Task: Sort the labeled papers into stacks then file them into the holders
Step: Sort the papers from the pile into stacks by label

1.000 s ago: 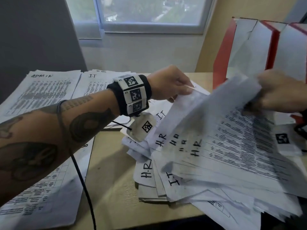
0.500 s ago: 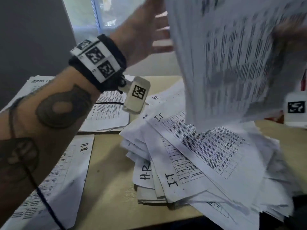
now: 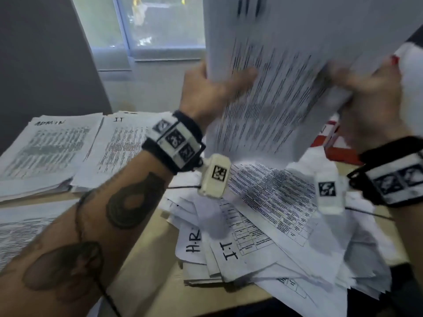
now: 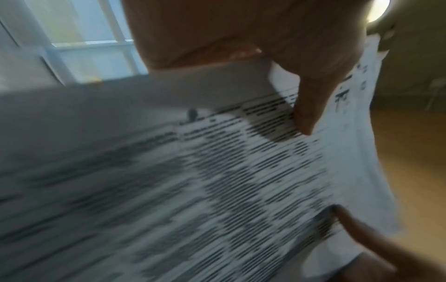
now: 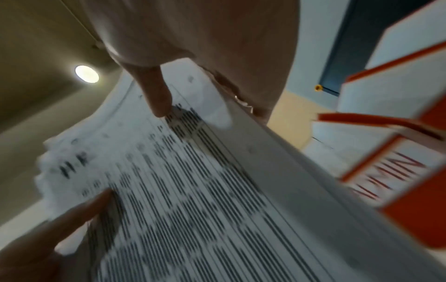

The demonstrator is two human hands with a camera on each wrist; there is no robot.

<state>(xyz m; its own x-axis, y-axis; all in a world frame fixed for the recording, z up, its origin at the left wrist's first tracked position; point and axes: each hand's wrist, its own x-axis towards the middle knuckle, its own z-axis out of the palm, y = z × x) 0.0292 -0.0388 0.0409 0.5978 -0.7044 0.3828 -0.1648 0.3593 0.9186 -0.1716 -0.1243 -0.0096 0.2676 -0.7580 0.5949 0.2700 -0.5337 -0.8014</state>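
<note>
Gripping raised paper stack (image 3: 270,92) both hands; right wrist alone shows holder (image 5: 395,171) label.

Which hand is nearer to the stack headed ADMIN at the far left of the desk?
Left. The left hand grips the lifted sheaf of papers at its left edge, on the side of the ADMIN stack; the right hand grips the sheaf's far right edge.

I read handwritten "ADMIN" on the far-left stack (image 3: 49,143), "IT" on the stack beside it (image 3: 119,143), "H.R" on a loose sheet (image 3: 191,244), "I.T" on its neighbour (image 3: 231,250), "H.R" blurred on the lifted bundle (image 5: 74,166), red "MIN" on an orange holder (image 5: 395,171)
</note>
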